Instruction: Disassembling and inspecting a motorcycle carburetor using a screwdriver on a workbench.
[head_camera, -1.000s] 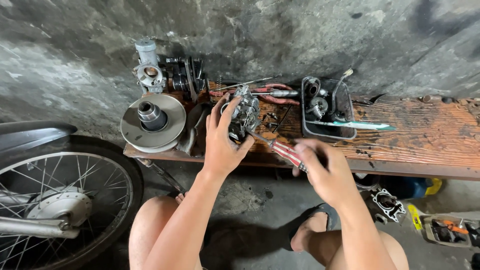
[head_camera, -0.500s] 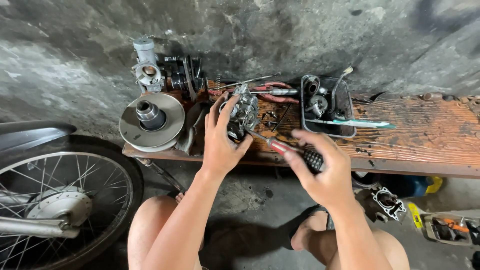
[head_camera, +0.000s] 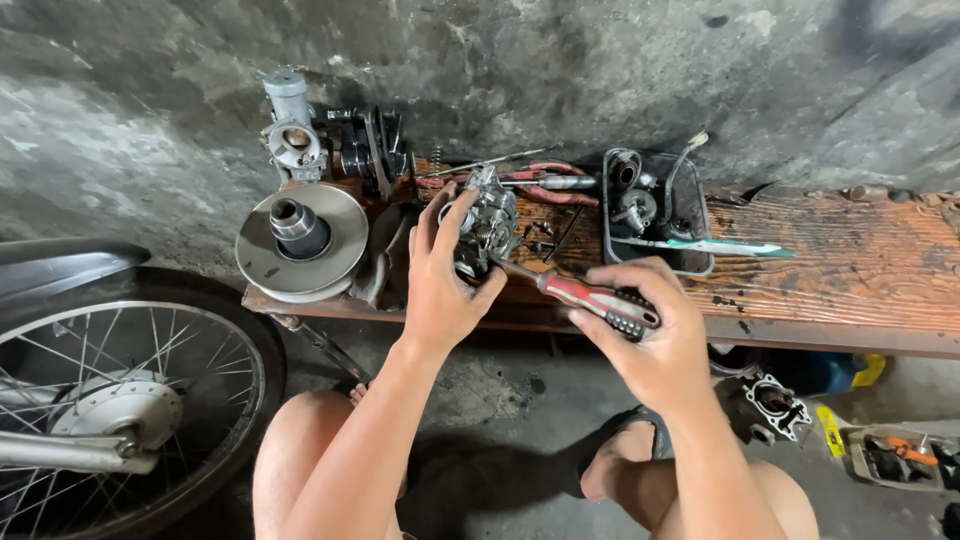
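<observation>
Carburetor (head_camera: 487, 222) sits gripped in the left hand (head_camera: 440, 280); the right hand (head_camera: 650, 335) pinches a red screwdriver (head_camera: 580, 293), its tip probably touching the carburetor.

A grimy metal carburettor (head_camera: 482, 225) stood at the bench's front edge; a red-handled screwdriver (head_camera: 585, 296) angled into it.

left hand (head_camera: 440, 275) cupped, right hand (head_camera: 650, 335) gripping — arms outstretched

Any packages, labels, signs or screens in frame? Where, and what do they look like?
No signs, screens or readable labels.
Black rectangular plastic tray: on the wooden bench, right of the hands, holding small metal parts.
Yellow and blue container: under the bench at right, mostly hidden.
</observation>
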